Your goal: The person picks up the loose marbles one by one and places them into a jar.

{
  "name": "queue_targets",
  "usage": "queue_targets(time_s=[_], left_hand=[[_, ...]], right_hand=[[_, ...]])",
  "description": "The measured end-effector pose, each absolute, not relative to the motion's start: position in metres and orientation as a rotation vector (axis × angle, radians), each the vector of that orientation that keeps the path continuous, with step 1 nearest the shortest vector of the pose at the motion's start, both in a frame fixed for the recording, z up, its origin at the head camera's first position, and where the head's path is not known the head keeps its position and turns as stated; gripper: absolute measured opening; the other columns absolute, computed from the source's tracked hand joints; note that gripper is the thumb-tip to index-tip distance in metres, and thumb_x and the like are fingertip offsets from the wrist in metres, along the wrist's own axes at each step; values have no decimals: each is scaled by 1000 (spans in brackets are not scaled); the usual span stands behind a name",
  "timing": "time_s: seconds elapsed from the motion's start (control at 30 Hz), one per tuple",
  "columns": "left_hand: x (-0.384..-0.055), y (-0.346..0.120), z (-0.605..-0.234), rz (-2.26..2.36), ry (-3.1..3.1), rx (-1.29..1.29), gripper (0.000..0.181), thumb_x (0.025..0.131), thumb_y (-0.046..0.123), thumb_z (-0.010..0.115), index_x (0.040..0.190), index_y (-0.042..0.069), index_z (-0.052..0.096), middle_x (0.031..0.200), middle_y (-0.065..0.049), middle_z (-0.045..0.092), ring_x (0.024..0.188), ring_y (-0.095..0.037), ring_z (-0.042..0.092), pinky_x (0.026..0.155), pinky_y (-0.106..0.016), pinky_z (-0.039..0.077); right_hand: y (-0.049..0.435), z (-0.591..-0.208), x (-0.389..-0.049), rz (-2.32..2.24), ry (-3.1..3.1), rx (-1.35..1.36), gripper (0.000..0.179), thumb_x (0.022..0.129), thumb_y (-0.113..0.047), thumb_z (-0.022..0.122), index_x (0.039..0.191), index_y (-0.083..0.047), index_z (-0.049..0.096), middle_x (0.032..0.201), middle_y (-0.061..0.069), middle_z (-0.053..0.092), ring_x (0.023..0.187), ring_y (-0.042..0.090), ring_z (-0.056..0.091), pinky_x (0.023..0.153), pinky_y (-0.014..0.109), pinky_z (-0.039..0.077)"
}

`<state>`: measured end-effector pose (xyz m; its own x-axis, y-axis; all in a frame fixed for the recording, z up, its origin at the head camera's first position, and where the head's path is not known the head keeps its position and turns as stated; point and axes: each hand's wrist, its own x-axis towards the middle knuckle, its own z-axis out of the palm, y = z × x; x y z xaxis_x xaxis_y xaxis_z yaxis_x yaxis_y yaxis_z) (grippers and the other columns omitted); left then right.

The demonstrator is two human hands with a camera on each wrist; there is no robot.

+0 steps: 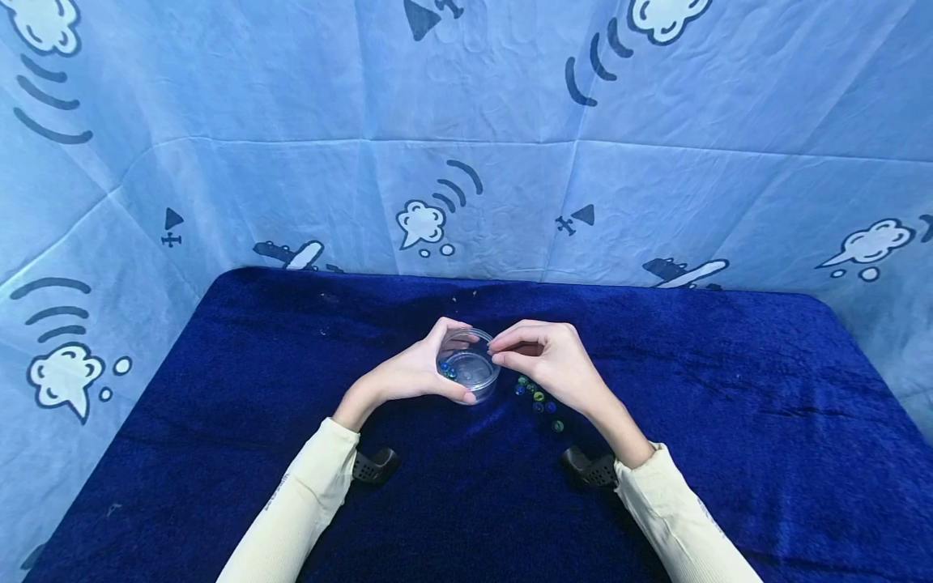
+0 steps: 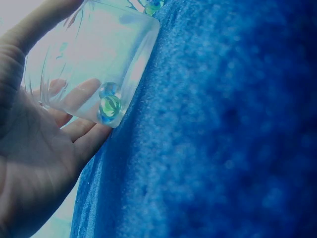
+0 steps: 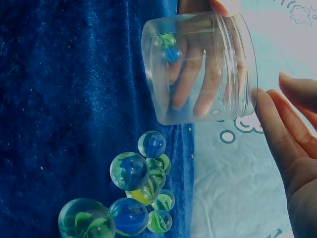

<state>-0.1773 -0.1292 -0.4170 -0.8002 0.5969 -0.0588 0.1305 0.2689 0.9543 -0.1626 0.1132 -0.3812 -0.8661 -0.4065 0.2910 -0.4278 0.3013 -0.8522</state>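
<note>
My left hand point(image 1: 408, 372) holds a clear plastic jar point(image 1: 477, 374) round its side, thumb in front and fingers behind, the mouth tilted upward. Inside, a few blue and green glass marbles point(image 2: 110, 105) lie together at the bottom edge, on the left-hand side. My right hand point(image 1: 557, 360) is at the jar's right rim. In the right wrist view its fingertips point(image 3: 262, 99) meet the rim while the thumb stands apart, and no marble shows between them. Several loose marbles point(image 3: 130, 171) lie on the cloth below, close to the jar and the right hand.
A dark blue velvet cloth point(image 1: 452, 502) covers the table. Behind it hangs a light blue patterned sheet point(image 1: 496, 202). Black wrist-worn devices point(image 1: 375, 465) sit under both cream sleeves point(image 1: 299, 502).
</note>
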Motion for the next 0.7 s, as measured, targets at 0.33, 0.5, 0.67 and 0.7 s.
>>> queue_targets(time_s=[0.33,0.5,0.67,0.7], left_hand=[[-177,-129,-418,1544,2143,656,93,77,13,90,149,10,32,152,-8,50,141,-24,47,116,-43,38],[-177,-129,-418,1543,2144,652,93,77,12,90,149,10,32,152,-8,50,141,-24,47,116,-43,38],[-178,-129,-419,1538,2150,654,92,77,12,90,149,10,32,152,-7,50,141,-24,47,116,-43,38],[-177,-129,-419,1536,2151,654,92,78,13,90,149,10,33,152,-6,50,141,-23,47,116,-43,38]], right_hand=[[114,-381,-162,1654,-2516,818,8,87,5,79,93,0,80,97,4,76,89,15,73,78,27,61],[114,-381,-162,1653,-2519,818,8,87,4,79,93,0,80,97,4,76,89,15,73,77,27,61],[114,-381,-162,1656,-2519,819,7,87,4,79,93,0,80,97,4,76,88,15,73,77,27,61],[114,-381,-162,1658,-2518,820,7,87,4,79,93,0,80,97,4,76,88,15,73,77,27,61]])
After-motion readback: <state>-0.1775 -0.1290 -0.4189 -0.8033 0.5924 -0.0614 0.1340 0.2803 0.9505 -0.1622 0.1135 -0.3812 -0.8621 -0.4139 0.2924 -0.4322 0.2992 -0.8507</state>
